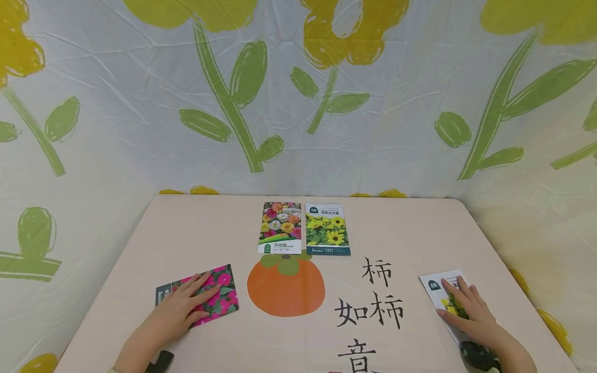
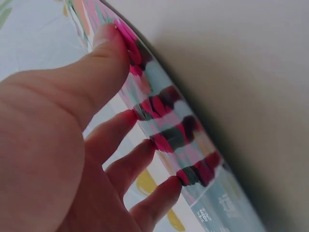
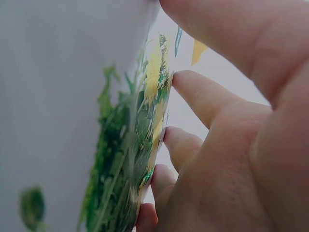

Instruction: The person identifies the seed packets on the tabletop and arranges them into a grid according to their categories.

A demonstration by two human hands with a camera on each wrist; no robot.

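On the left of the table, my left hand [image 1: 179, 311] rests with spread fingers on a seed packet with pink flowers [image 1: 226, 298], which lies turned sideways. The left wrist view shows the fingertips touching the face of this glossy packet [image 2: 166, 130]. Over on the right, my right hand [image 1: 473, 316] lies on a white seed packet with yellow flowers [image 1: 435, 292], its fingers extended and covering much of the print. In the right wrist view the fingertips touch the surface of that packet [image 3: 149, 111].
Two more packets lie side by side at the back of the table [image 1: 196, 228]: one with mixed-colour flowers [image 1: 280, 225], one with yellow sunflowers [image 1: 327, 229]. An orange persimmon [image 1: 286, 290] and black characters [image 1: 368, 311] are printed on the tabletop. A flower-patterned cloth [image 1: 373, 145] hangs behind.
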